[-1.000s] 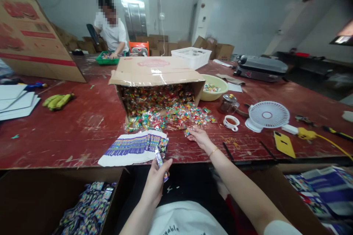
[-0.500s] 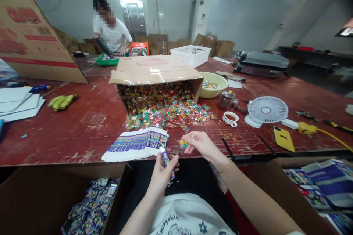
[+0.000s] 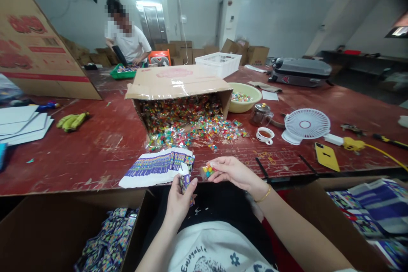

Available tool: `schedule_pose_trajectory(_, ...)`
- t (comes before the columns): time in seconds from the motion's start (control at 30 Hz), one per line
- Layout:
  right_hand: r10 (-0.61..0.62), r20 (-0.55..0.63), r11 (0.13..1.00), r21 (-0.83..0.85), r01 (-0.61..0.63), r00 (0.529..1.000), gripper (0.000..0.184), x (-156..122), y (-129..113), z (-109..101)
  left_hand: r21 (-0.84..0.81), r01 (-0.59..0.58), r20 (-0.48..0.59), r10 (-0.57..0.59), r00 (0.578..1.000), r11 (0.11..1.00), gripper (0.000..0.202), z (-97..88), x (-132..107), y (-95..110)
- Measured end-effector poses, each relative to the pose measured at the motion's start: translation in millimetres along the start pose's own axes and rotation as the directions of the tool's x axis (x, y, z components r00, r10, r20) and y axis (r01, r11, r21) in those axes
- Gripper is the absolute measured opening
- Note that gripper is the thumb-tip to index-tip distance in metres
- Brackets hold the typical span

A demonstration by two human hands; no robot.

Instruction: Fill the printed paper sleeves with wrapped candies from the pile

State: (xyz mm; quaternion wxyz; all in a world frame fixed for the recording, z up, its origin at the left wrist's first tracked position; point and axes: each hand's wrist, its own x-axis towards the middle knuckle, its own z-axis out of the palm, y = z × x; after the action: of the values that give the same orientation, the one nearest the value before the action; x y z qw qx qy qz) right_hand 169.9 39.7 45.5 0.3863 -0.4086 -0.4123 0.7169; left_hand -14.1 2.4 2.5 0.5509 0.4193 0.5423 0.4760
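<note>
My left hand (image 3: pixel 180 199) is closed around a small purple printed packet (image 3: pixel 185 180), its white top end pointing up. Between the thumb and fingers of my right hand (image 3: pixel 234 172) is a clear sachet of colourful candies (image 3: pixel 208 171), held just to the right of the packet and apart from it. A fanned row of flat purple packets (image 3: pixel 153 168) lies at the table edge beside my left hand. Behind both hands, a cardboard box (image 3: pixel 178 80) on its side spills many candy sachets (image 3: pixel 204 131) onto the red table (image 3: pixel 102 153).
A box of purple packets (image 3: pixel 108 238) stands low left; another box (image 3: pixel 306 208) is low right. On the table are a teacup (image 3: pixel 265 136), glass teapot (image 3: pixel 260 114), white fan (image 3: pixel 306 124), yellow phone (image 3: pixel 327 156), bananas (image 3: pixel 72 122) and yellow bowl (image 3: pixel 245 97). A person (image 3: pixel 127 42) works beyond.
My left hand has shifted left with the packet, which is now more upright. My right hand has moved slightly left and down, and the candy sachet shows more clearly.
</note>
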Motion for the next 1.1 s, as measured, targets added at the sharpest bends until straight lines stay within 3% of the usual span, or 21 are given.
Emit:
schedule_pose_trajectory(0.13, -0.039, -0.071, 0.998, -0.060, 0.035, 0.997, 0.028, 1, 1, -3, 0.083, -0.058, -0.024, 0.061, 0.998, 0.995, 0.044, -7.4, 3, 1)
schedule_pose_trajectory(0.23, -0.089, -0.096, 0.989, -0.130, 0.076, 0.991, 0.032, 2, 0, -7, 0.252, -0.132, 0.022, 0.131, 0.991, 0.959, 0.041, -14.1, 5, 2)
schedule_pose_trajectory(0.37, -0.196, -0.090, 0.952, -0.254, 0.168, 0.976, 0.031, 3, -4, -8, 0.558, -0.247, 0.122, 0.217, 0.969, 0.792, 0.032, -16.5, 5, 4)
schedule_pose_trajectory(0.5, -0.276, -0.114, 0.909, -0.352, 0.221, 0.954, 0.031, 6, -7, 0, 0.758, -0.224, 0.126, 0.200, 0.972, 0.612, 0.044, -6.4, 1, 5)
schedule_pose_trajectory(0.7, -0.488, 0.001, 0.686, -0.618, 0.385, 0.873, 0.020, 16, -14, 10, 0.795, -0.245, 0.151, 0.210, 0.966, 0.556, 0.050, 2.0, -5, 7)
schedule_pose_trajectory(0.83, -0.504, 0.062, 0.603, -0.688, 0.403, 0.861, 0.015, 18, -25, 11, 0.819, -0.243, 0.131, 0.242, 0.961, 0.521, 0.051, 0.8, -5, 7)
schedule_pose_trajectory(1.0, -0.446, 0.150, 0.568, -0.714, 0.408, 0.882, 0.014, 18, -14, 26, 0.790, -0.250, 0.106, 0.276, 0.955, 0.561, 0.050, 2.7, -4, 6)
schedule_pose_trajectory(1.1, -0.511, 0.116, 0.603, -0.658, 0.451, 0.852, 0.013, 17, -3, 33, 0.709, -0.308, 0.102, 0.340, 0.935, 0.635, 0.059, 2.4, -4, 3)
